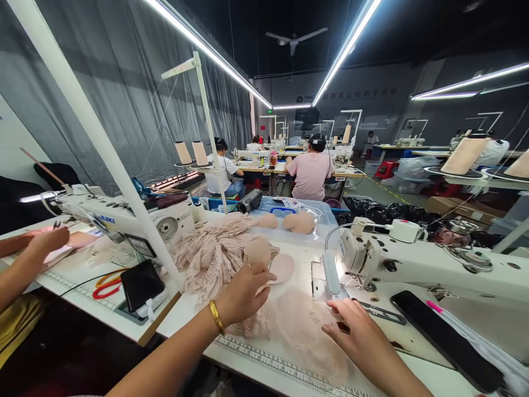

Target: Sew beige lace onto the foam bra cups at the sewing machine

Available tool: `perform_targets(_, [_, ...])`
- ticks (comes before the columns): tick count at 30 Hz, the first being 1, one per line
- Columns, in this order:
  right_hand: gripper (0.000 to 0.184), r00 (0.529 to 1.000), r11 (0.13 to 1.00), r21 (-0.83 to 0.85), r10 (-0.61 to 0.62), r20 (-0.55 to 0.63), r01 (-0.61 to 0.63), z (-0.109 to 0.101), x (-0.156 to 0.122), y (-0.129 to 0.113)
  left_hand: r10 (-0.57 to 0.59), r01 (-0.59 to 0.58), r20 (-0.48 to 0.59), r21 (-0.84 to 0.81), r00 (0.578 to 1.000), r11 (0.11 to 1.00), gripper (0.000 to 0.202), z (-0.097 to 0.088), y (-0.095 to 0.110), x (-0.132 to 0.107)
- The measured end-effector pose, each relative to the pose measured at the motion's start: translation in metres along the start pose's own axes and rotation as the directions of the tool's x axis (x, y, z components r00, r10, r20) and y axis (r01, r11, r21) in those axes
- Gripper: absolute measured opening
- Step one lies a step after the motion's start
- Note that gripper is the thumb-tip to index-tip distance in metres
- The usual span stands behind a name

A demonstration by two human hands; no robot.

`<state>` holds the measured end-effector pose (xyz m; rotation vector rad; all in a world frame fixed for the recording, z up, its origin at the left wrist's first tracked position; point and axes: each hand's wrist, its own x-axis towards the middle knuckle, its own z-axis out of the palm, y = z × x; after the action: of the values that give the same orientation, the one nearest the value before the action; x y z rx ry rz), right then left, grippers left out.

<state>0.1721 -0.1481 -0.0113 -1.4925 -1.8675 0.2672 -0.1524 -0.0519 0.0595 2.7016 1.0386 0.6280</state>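
My left hand [247, 293], with a gold bracelet at the wrist, is over the table. Its fingers are partly stretched and its thumb stands apart. The fingertips reach the edge of a round beige pad [283, 269], and I cannot tell whether they press on it. Another beige pad [257, 251] lies just behind, on a heap of pale pink lace fabric [212, 248]. My right hand [363, 337] is palm down by the sewing machine's [417, 259] needle area, thumb and fingers apart. A sheer beige lace piece [308, 325] spreads between my hands.
A small lamp [330, 273] lights the needle plate. A black phone [446, 339] lies at the right. Beige pads [298, 221] rest on a plastic bin lid. At left, a co-worker's hand [49, 242] is near another machine, with red-handled scissors [106, 289] and a dark tablet [142, 285].
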Motion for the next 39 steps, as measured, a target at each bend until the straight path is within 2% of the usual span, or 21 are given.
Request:
perform_targets(2, [0.024,0.999,0.999,0.013,-0.043,-0.027,0.044,0.018,0.006,0.003,-0.021,0.008,0.091,0.139,0.996,0.99,0.052,0.007,-0.003,0.014])
perform_targets(3, [0.029,0.998,0.997,0.035,-0.061,-0.032,0.062,0.024,0.006,0.004,-0.034,0.009,0.134,0.182,0.99,0.983,0.054,0.01,-0.006,0.021])
perform_targets(4, [0.032,0.997,0.995,0.06,-0.075,-0.035,0.077,0.028,0.006,0.003,-0.045,0.011,0.164,0.201,0.985,0.979,0.05,0.014,-0.01,0.027])
perform_targets(6, [0.032,0.997,0.99,0.115,-0.073,-0.041,0.077,0.03,0.002,0.002,-0.051,0.016,0.187,0.182,0.981,0.983,0.026,0.02,-0.018,0.038])
perform_targets(8, [0.031,0.999,0.987,0.161,-0.019,-0.043,0.026,0.028,-0.003,0.001,-0.038,0.016,0.185,0.12,0.982,0.993,0.006,0.024,-0.022,0.047])
perform_targets(10, [0.032,0.997,0.978,0.201,0.064,-0.032,-0.056,0.026,-0.005,0.001,-0.012,0.008,0.163,0.021,0.987,1.0,0.015,0.026,-0.02,0.055])
perform_targets(13, [0.036,0.986,0.952,0.259,0.168,0.008,-0.164,0.024,-0.003,0.0,0.023,-0.004,0.103,-0.18,0.994,0.984,0.028,0.024,-0.011,0.066])
perform_targets(17, [0.043,0.97,0.91,0.339,0.236,0.053,-0.24,0.023,0.003,-0.002,-0.012,0.035,0.061,-0.404,0.998,0.914,0.021,0.017,0.006,0.073])
perform_targets(19, [0.044,0.965,0.889,0.377,0.253,0.066,-0.259,0.021,0.005,-0.003,-0.01,0.057,0.102,-0.468,0.995,0.882,0.023,0.017,0.016,0.074])
perform_targets(21, [0.045,0.962,0.871,0.409,0.262,0.078,-0.271,0.017,0.005,-0.005,0.041,0.061,0.185,-0.512,0.982,0.857,0.018,0.021,0.026,0.074])
perform_targets(24, [0.049,0.959,0.848,0.449,0.27,0.091,-0.282,0.013,0.005,-0.006,0.114,0.071,0.305,-0.537,0.946,0.841,0.007,0.035,0.041,0.073])
perform_targets(27, [0.053,0.957,0.833,0.473,0.27,0.103,-0.286,0.012,0.003,-0.007,0.072,0.127,0.358,-0.502,0.931,0.855,0.013,0.053,0.054,0.072])
perform_targets(30, [0.046,0.962,0.832,0.484,0.244,0.119,-0.271,0.014,0.002,-0.007,-0.007,0.184,0.367,-0.451,0.93,0.873,0.029,0.068,0.063,0.071])
perform_targets(32, [0.04,0.969,0.839,0.486,0.21,0.127,-0.246,0.013,0.001,-0.009,-0.057,0.185,0.311,-0.399,0.949,0.898,0.043,0.073,0.067,0.072])
perform_targets(34, [0.038,0.977,0.847,0.487,0.166,0.133,-0.21,0.011,-0.001,-0.011,-0.02,0.106,0.245,-0.342,0.969,0.934,0.059,0.071,0.066,0.072])
perform_targets(35, [0.037,0.982,0.855,0.485,0.142,0.123,-0.185,0.009,-0.003,-0.014,0.035,0.055,0.259,-0.333,0.965,0.941,0.064,0.068,0.065,0.073])
perform_targets(37, [0.03,0.996,0.893,0.441,0.085,0.027,-0.088,0.006,-0.007,-0.02,0.143,0.002,0.38,-0.357,0.914,0.934,0.054,0.061,0.059,0.072])
perform_targets(38, [0.025,0.997,0.92,0.392,0.047,-0.06,-0.02,0.005,-0.008,-0.023,0.161,0.008,0.43,-0.364,0.888,0.931,0.042,0.057,0.055,0.072])
perform_targets(39, [0.019,0.988,0.945,0.324,-0.002,-0.156,0.053,0.005,-0.01,-0.026,0.151,0.013,0.442,-0.347,0.884,0.938,0.031,0.053,0.051,0.071])
